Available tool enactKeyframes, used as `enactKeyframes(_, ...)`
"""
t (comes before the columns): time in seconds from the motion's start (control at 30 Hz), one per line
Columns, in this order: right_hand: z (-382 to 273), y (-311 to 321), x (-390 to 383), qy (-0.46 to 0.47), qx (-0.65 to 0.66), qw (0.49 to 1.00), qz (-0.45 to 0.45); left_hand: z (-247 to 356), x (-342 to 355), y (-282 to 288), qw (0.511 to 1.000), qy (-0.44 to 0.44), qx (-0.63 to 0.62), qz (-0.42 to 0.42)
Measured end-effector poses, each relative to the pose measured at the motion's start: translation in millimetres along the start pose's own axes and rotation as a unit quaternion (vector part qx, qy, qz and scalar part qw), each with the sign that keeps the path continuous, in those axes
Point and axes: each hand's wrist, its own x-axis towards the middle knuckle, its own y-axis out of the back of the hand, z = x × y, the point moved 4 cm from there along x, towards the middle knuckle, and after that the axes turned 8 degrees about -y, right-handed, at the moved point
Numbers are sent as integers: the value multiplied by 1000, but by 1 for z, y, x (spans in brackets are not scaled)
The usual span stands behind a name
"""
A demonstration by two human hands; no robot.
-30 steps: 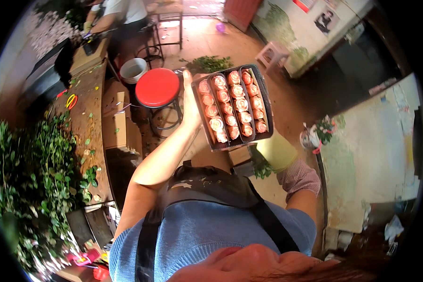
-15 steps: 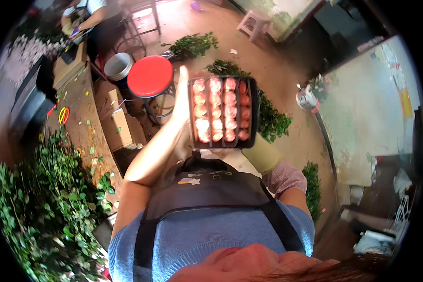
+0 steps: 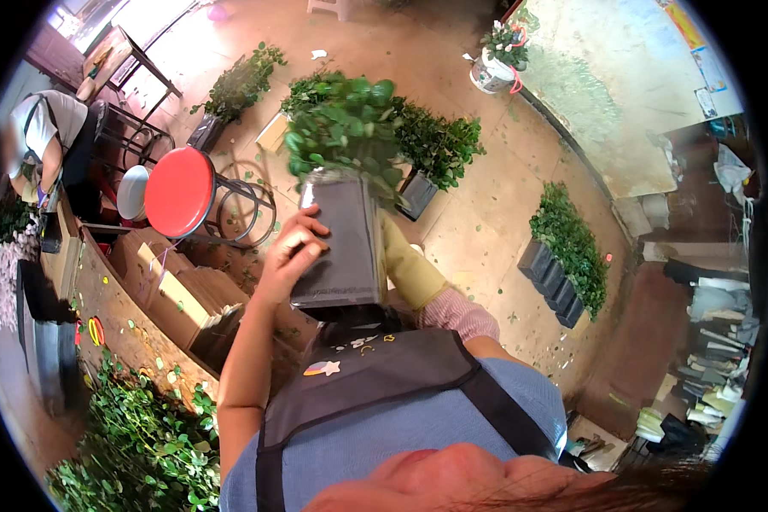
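Note:
In front of my chest is a bundle of roses in a dark grey wrap, its leafy stems pointing away from me. The flower heads are hidden now. My left hand is bare, with bent fingers pressed on the upper face and left edge of the wrap. On the right side, my right hand, in a yellow-green glove, holds the bundle from beside and below; its fingers are out of sight behind the wrap.
A red round stool stands at left, near cardboard and a worn table heaped with greenery. Wrapped bundles lie on the floor. A white bucket stands far right. A co-worker bends at far left.
The bundle has turned: its rows of pink flower heads faced up before, and now the wrap's side and the leaves show. My left hand has moved onto the wrap's face. My view has swung right.

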Motion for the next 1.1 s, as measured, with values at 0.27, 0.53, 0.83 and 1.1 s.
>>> enactKeyframes(0.27, -151, 241, -104, 158, -224, 892, 359, -185, 10, -173, 968, 174, 183, -1)
enactKeyframes(0.53, -265, 450, -177, 178, -340, 732, 563, -337, -30, -319, 873, 373, 304, -82)
enactKeyframes(0.83, -318, 651, -113, 232, -350, 695, 583, -369, -60, -327, 763, 535, 339, -126)
enactKeyframes(1.1, -301, 868, -5, 260, -339, 678, 598, -438, -12, -286, 809, 480, 330, -74)
